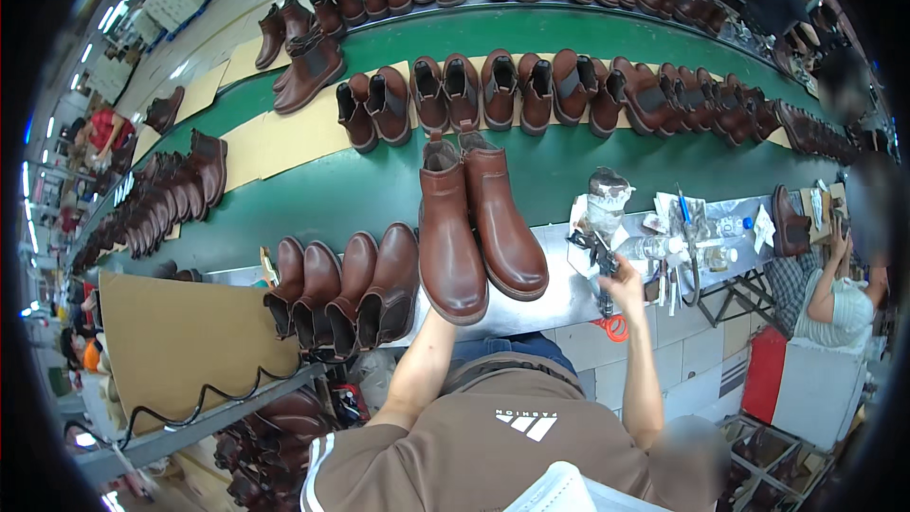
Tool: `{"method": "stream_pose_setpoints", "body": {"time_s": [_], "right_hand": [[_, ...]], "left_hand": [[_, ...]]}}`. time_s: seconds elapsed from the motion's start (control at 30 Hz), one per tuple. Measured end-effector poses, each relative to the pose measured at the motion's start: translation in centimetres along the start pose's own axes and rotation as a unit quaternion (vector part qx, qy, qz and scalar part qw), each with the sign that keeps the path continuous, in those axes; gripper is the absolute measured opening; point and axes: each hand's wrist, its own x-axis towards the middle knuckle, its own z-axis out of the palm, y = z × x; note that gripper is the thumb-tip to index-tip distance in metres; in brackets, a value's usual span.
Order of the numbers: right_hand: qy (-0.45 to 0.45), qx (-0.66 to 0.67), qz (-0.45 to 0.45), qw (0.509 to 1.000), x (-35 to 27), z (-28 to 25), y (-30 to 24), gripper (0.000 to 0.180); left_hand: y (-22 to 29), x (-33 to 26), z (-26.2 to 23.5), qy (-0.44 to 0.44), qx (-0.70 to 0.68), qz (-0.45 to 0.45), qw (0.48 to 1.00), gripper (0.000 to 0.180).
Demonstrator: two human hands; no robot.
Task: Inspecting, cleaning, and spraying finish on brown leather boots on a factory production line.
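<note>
Green conveyor belt (379,192) sweeps ten to two, carrying boots. At centre, the left hand (438,308), mostly hidden, lifts a brown boot pair (479,228) soles-down for viewing. At three o'clock, right hand (621,275) closes around a black tool (597,261).

A large flat sheet of brown cardboard (180,341) leans at the left, beside the row of boots. Flat tan cardboard sheets (275,137) lie on the green belt under the boots. On the bench (559,294) at the right stand a clear plastic bottle (654,246) and a crumpled plastic-wrapped package (605,197). A red box (763,374) stands below the bench.
</note>
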Motion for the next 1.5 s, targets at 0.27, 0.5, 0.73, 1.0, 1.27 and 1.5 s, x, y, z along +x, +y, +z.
{"method": "stream_pose_setpoints", "body": {"time_s": [0.27, 0.5, 0.73, 1.0, 1.27, 1.5], "right_hand": [[-0.022, 0.170, -0.018, 0.985, 1.0, 3.3, 0.8, 0.038], [0.011, 0.088, 0.030, 0.996, 1.5, 3.1, 0.2, 0.058], [0.187, 0.147, -0.055, 0.970, -0.8, 2.1, 1.1, 0.031], [0.205, -0.146, 0.075, 0.965, -1.2, 1.1, 5.4, 0.045], [-0.079, 0.305, 0.015, 0.949, -4.3, 6.4, -4.9, 0.061], [-0.250, 0.471, 0.021, 0.845, -4.7, 10.1, -9.8, 0.029]], "left_hand": [[0.5, 0.8, -1.6, 0.067, 0.149, 0.076, 0.984, 0.031], [-0.6, 0.5, -5.2, 0.060, 0.178, 0.011, 0.982, 0.033], [-0.3, -3.9, -9.8, 0.046, 0.176, -0.137, 0.974, 0.034], [-2.1, -8.1, -13.8, 0.049, 0.184, -0.145, 0.971, 0.036], [3.0, -8.8, -19.5, 0.101, 0.189, -0.173, 0.962, 0.039], [4.9, -7.3, -11.2, 0.124, 0.457, -0.120, 0.872, 0.053]]}}
